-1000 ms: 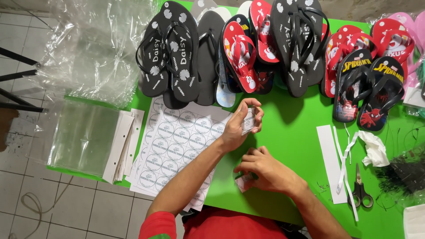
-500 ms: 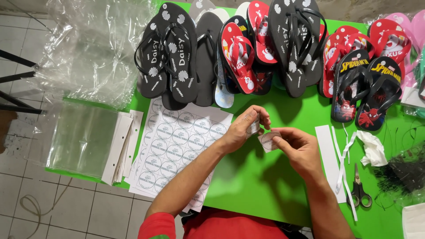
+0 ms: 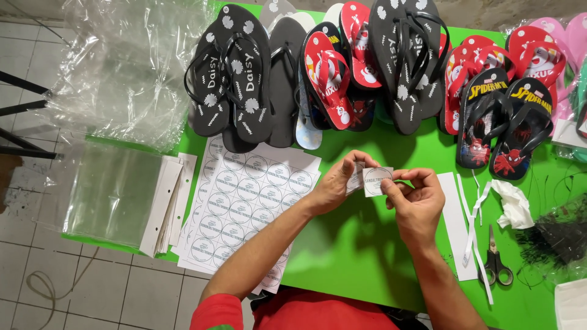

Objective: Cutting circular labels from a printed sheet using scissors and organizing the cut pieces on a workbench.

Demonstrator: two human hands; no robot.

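A green table (image 3: 367,256) fills most of the room in front of the person, and along its far edge lies a long row of flip-flops (image 3: 403,61), black, red and pink ones, some with cartoon prints. At the left end of the table hangs a big heap of clear plastic bags (image 3: 122,67), and below it a flat stack of bags with white cardboard headers (image 3: 162,208). Beside this stack, near the middle, lie white sheets of round stickers (image 3: 244,195), printed in rows.

The person in a red shirt keeps both hands above the bare green surface, just right of the sheets. The left hand (image 3: 333,186) and the right hand (image 3: 419,198) meet around one small square sticker (image 3: 377,181) with a round print. Both hands pinch it: the left thumb and fingers press on its left edge, the right fingertips press on its right edge. The sticker is in the air, slightly above the table, not touching it.

On the right side lie white paper strips (image 3: 455,220), a crumpled white scrap (image 3: 513,205), small scissors (image 3: 495,263) and a bundle of black threads (image 3: 562,235)
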